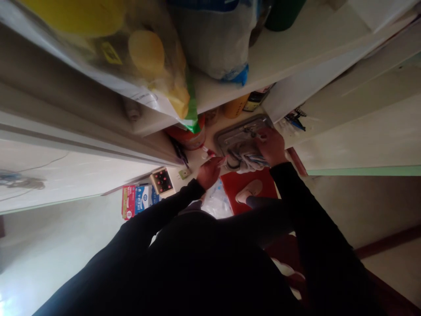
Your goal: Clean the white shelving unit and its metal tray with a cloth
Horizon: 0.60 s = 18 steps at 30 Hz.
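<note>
On a low shelf lies a grey tray [226,135] holding a bunched pale cloth [250,154] and small items too dim to name. My right hand [272,145] reaches over the tray's right side, its fingers curled against the contents; what they grip is unclear. Beside the tray's near left corner, my left hand [209,173] is closed, thumb and fingers together at something small and pale. A small red-and-white item [208,152] lies just beyond that hand. A dark curved loop [233,161] shows at the cloth's left edge.
Overhead, an upper shelf [283,61] carries bulging plastic bags [217,48]. Behind the tray stand an orange container [236,107] and a red tub [192,137]. Blue and red boxes [143,197] sit at the left. Below are a red stool-like surface [232,188] and a clear plastic bag [217,202].
</note>
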Motion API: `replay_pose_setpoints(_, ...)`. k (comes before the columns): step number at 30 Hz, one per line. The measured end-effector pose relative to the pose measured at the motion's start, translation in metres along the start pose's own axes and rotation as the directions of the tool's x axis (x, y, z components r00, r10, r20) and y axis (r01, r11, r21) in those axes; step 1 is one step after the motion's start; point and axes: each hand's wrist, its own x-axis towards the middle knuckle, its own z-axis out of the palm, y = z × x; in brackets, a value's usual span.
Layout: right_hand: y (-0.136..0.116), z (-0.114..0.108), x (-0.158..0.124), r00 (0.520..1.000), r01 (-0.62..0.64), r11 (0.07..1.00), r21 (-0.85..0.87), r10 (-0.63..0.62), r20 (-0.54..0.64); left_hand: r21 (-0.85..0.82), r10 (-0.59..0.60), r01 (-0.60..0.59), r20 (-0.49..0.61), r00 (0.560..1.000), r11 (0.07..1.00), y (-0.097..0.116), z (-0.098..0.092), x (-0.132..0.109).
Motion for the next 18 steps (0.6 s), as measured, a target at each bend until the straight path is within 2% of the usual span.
replay_pose_setpoints(2, -0.003, 0.008, 0.017, 0.999, -0.054, 0.998, -0.037, 0.054, -0.004, -0.010, 0.013, -0.013, -0.006, 1.000, 1.000, 0.003, 0.000, 0.003)
replay_pose_setpoints(6, -0.003, 0.021, 0.035, 0.998, -0.056, 0.998, -0.041, 0.055, -0.020, -0.046, 0.039, -0.041, -0.036, 0.999, 0.998, 0.004, -0.006, 0.001)
replay_pose_setpoints(9, -0.003, 0.022, 0.039, 0.998, 0.011, 0.999, -0.043, -0.014, -0.061, -0.085, 0.040, -0.046, -0.065, 0.997, 0.995, 0.001, -0.009, -0.004)
replay_pose_setpoints(12, -0.008, 0.023, 0.046, 0.994, 0.103, 0.994, -0.040, -0.104, -0.019, -0.119, 0.027, -0.038, -0.090, 0.996, 0.992, 0.000, -0.009, -0.006)
replay_pose_setpoints(18, -0.017, 0.026, 0.053, 0.994, 0.105, 0.994, -0.029, -0.104, 0.036, -0.169, -0.004, -0.015, -0.108, 0.994, 0.986, -0.003, -0.008, -0.006)
